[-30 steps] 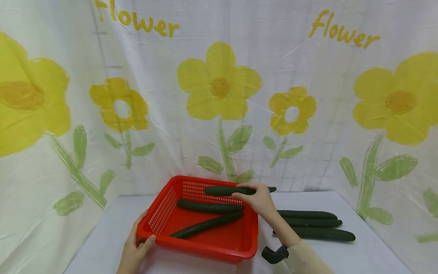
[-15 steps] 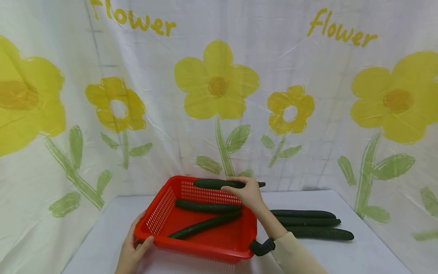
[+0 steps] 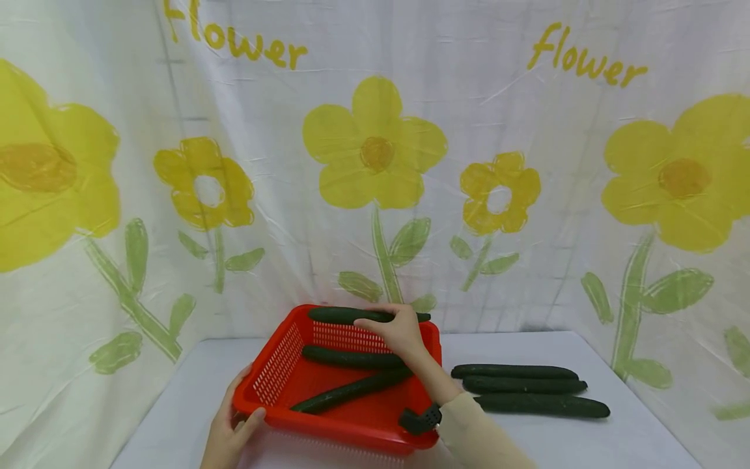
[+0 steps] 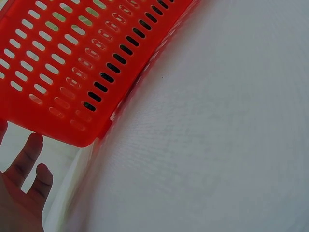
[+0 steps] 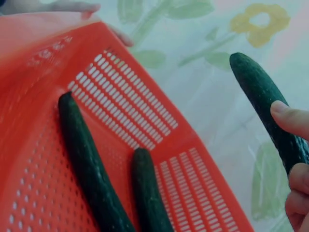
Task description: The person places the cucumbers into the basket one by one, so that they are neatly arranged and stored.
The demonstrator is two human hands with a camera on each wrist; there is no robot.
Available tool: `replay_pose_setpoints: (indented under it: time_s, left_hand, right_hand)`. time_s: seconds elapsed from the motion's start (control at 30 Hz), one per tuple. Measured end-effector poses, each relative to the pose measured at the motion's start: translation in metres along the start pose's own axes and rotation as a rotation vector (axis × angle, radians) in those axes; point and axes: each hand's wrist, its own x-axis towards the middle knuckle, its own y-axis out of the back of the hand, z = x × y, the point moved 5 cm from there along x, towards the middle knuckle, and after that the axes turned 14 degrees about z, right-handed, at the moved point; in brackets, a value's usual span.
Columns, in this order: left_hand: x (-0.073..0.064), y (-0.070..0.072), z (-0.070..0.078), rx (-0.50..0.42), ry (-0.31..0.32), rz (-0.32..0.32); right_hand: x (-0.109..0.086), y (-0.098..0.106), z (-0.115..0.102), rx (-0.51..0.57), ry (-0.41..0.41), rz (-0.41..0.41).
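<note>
The right hand (image 3: 400, 331) holds one cucumber (image 3: 340, 316) near the twelve o'clock side of a basket (image 3: 331, 426); the left hand (image 3: 227, 431) grips its corner at eight o'clock.

Dark green cucumbers (image 3: 342, 316), red basket (image 3: 340, 424), white backdrop (image 3: 281, 130) with yellow flowers (image 3: 377, 153)

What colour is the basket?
The basket is bright red; the head view shows it best.
</note>
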Motion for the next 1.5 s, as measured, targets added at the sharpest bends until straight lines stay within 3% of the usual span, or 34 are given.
replay_pose_setpoints:
  time_s: [0.37,0.57,0.8,1.17,1.5]
  left_hand:
    - [0.000,0.000,-0.002,0.005,0.020,0.002]
    - [0.000,0.000,-0.001,-0.031,-0.020,0.012]
    - [-0.004,-0.005,-0.004,-0.041,-0.098,0.038]
    - [-0.003,-0.001,-0.001,-0.038,-0.092,0.053]
    - [-0.005,-0.001,0.001,-0.035,-0.080,0.056]
  right_hand:
    - [0.007,-0.016,0.002,-0.058,0.022,-0.003]
    - [0.008,-0.027,0.010,-0.039,0.003,-0.015]
    - [-0.003,-0.027,0.037,-0.073,-0.152,-0.035]
    - [-0.011,-0.039,0.051,-0.042,-0.344,-0.040]
    - [-0.022,-0.043,0.053,-0.101,-0.379,-0.076]
